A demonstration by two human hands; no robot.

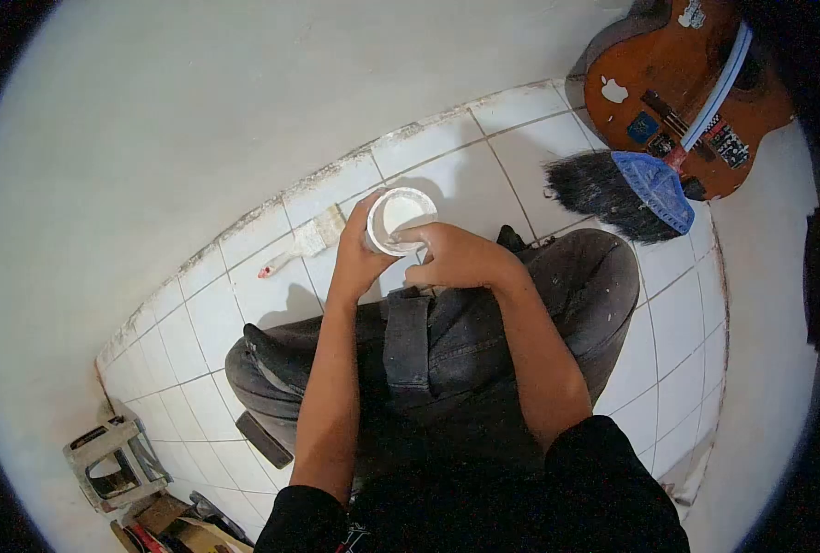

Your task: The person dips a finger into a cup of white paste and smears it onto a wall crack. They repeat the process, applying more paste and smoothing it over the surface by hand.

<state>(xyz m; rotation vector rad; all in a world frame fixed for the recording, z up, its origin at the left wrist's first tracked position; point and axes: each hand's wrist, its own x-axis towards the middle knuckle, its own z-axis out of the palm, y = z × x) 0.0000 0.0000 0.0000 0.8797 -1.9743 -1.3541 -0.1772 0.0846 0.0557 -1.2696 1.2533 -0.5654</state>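
My left hand [364, 249] is wrapped around the side of a small white plastic tub [373, 219], which is tilted so that its opening faces me. White, paint-like material [405, 212] coats the inside and rim. At the tub's lower right, my right hand [460, 255] is curled over the rim, with a fingertip inside and other fingers bent below. Whether those fingers also pinch something small is hard to see. A wide paintbrush [318, 233] with white-caked bristles and a red-tipped handle lies on the tiles, left of my left hand.
A brown guitar [613, 115] with stickers leans at the upper right, a black-bristled broom [645, 194] in front of it. White floor tiles [216, 318] meet a pale wall [216, 120]. A step stool [106, 461], a cardboard box [198, 535] and a dark phone-like slab [264, 441] are at lower left.
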